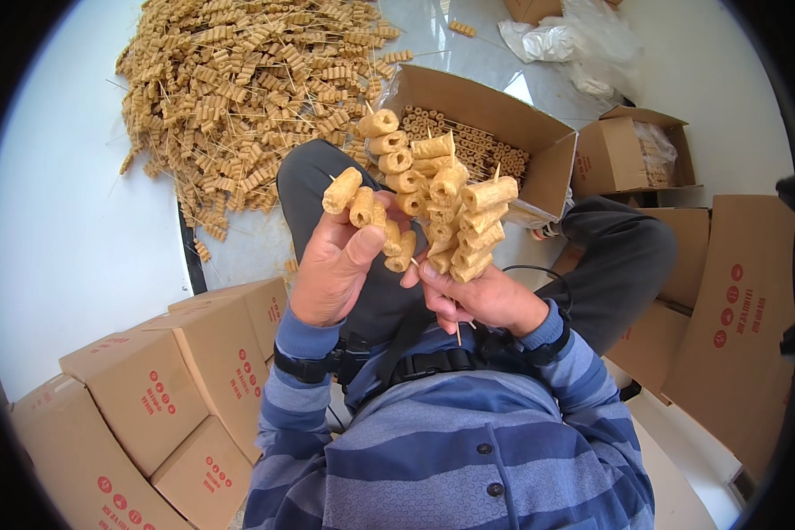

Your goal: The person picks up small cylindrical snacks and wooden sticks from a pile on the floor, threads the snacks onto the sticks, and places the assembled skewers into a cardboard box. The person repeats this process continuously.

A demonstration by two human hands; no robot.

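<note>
My left hand (331,276) is closed around a skewer of tan, hollow, wrinkled rolls (342,191), tilted with its upper end to the left. A bunch of similar skewers (480,231) fans upward from my right hand (496,300), whose fingers are wrapped round the thin stick ends. The lower end of the left skewer comes close to the right fingertips; whether they touch it, I cannot tell. Just beyond the bunch stands an open cardboard box (495,103) with rows of packed skewers (473,148) inside.
A large heap of loose skewers (247,97) covers the floor at the far left. Closed cartons (212,353) are stacked at the near left. On the right stand a smaller open box (611,157) and large cartons (724,300). Clear plastic (583,44) lies at the back.
</note>
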